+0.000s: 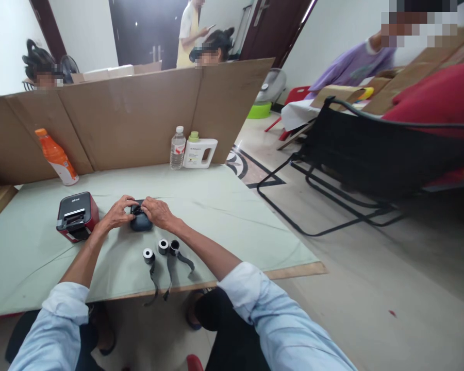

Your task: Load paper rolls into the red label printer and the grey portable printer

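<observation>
Both my hands meet over a small dark rounded device (141,222) lying on the pale green table (232,216). My left hand (118,212) curls its fingers on the device's left top. My right hand (157,211) grips its right top, fingers bent. Just in front of the device lie three small film rolls (161,248) with dark strips trailing over the table's front edge. A red and black box-shaped label printer (77,215) stands left of my left hand.
A cardboard screen (131,113) walls the table's back. Before it stand an orange drink bottle (58,157), a clear water bottle (177,148) and a white jug (200,151). A black folding chair frame (363,154) stands right. Other people are behind the screen and at far right.
</observation>
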The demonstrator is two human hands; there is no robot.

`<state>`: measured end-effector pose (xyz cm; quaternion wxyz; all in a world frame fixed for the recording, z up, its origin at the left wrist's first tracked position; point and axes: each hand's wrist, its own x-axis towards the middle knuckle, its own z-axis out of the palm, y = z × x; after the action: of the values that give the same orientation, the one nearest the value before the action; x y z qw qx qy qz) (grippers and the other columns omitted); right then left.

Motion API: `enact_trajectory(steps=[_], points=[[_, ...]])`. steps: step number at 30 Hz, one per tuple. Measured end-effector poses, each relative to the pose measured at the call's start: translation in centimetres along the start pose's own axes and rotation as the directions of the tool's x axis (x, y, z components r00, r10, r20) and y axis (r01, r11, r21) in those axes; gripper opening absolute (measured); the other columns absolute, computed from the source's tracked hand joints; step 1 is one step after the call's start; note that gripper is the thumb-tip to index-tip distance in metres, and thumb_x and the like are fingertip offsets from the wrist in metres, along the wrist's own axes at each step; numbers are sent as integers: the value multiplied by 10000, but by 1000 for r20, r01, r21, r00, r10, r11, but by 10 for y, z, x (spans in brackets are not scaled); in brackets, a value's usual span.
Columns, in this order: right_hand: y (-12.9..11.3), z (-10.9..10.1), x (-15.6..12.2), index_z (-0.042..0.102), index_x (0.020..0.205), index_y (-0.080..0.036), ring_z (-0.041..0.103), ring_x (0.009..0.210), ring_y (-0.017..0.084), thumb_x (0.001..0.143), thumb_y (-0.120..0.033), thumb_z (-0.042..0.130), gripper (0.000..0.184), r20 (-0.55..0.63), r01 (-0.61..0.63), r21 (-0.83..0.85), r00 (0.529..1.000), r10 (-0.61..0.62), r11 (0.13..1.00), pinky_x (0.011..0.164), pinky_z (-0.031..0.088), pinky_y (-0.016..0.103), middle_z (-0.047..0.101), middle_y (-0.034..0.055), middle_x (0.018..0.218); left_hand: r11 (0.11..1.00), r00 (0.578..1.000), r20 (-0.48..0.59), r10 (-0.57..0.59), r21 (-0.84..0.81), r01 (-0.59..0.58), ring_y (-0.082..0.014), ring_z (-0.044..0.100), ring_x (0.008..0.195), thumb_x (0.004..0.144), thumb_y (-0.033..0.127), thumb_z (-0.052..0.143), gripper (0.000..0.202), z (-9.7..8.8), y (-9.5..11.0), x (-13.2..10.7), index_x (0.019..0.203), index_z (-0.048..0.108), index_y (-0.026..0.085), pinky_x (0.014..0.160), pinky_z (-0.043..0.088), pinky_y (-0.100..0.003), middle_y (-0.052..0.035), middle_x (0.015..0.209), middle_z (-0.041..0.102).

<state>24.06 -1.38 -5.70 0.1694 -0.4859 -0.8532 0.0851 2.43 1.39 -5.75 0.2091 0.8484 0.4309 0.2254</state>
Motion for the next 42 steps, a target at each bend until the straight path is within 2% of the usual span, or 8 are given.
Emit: enact_trajectory(steps=[5,9,17,20,25,35,39,42], points=[[1,0,1,658,1185,-169,636,1068,200,1103,-264,413,276,6,-9,19,1000,9,1000,863,434,281,674,102,1214,996,995,-100,-2,91,11,-227,653,1057,843,236,661,187,9,5,3,986,781,221,940,575,-367,-78,1194,640],[-2,-4,-3,664,1196,-175,637,1067,210,1062,-270,521,218,16,32,3,999,-32,999,850,441,282,670,106,1209,993,992,-126,8,114,6,-222,659,1048,898,253,622,176,11,4,6,940,790,221,1006,546,-387,-82,1187,655],[-6,-4,-20,742,1098,-197,604,1063,221,1072,-233,448,298,19,124,-58,992,-123,991,778,447,287,669,115,1179,979,999,-37,-6,205,13,-255,644,1167,867,229,600,482,8,10,-7,1338,697,253,1077,522,-396,-91,1395,572],[-6,-4,-30,747,1101,-219,609,1056,220,1068,-250,463,288,49,110,-78,993,-106,991,755,448,279,654,104,1176,961,1000,-5,-25,276,25,-299,627,1204,828,328,717,586,9,14,-16,1406,651,262,1058,535,-432,-115,1521,473],[-6,-3,-41,684,1281,-257,627,1046,220,1068,-261,473,300,92,90,-60,992,-84,994,798,492,293,639,104,1197,923,996,34,-86,379,67,-393,547,1327,725,570,857,850,9,19,-26,1483,571,313,1057,516,-527,-145,1624,381],[-6,-5,-44,595,1444,-274,637,1135,245,1066,-303,498,391,139,72,-63,988,-63,995,876,530,328,621,123,1285,883,984,61,-169,452,124,-477,463,1405,746,579,843,845,12,31,-25,1501,547,343,1069,445,-639,-180,1658,352],[-1,-1,-45,619,1422,-294,653,1117,233,1054,-306,527,379,108,48,10,993,-49,999,909,527,331,625,100,1275,860,967,68,-244,476,184,-483,471,1401,819,590,766,862,17,32,-31,1581,440,356,1054,443,-621,-196,1648,358],[7,7,-46,587,1456,-255,663,1092,220,1040,-296,549,420,21,-19,132,1000,16,991,946,520,333,642,102,1267,865,960,79,-269,459,205,-450,547,1326,816,520,782,956,21,31,-37,1638,325,350,1016,475,-550,-202,1536,489]])
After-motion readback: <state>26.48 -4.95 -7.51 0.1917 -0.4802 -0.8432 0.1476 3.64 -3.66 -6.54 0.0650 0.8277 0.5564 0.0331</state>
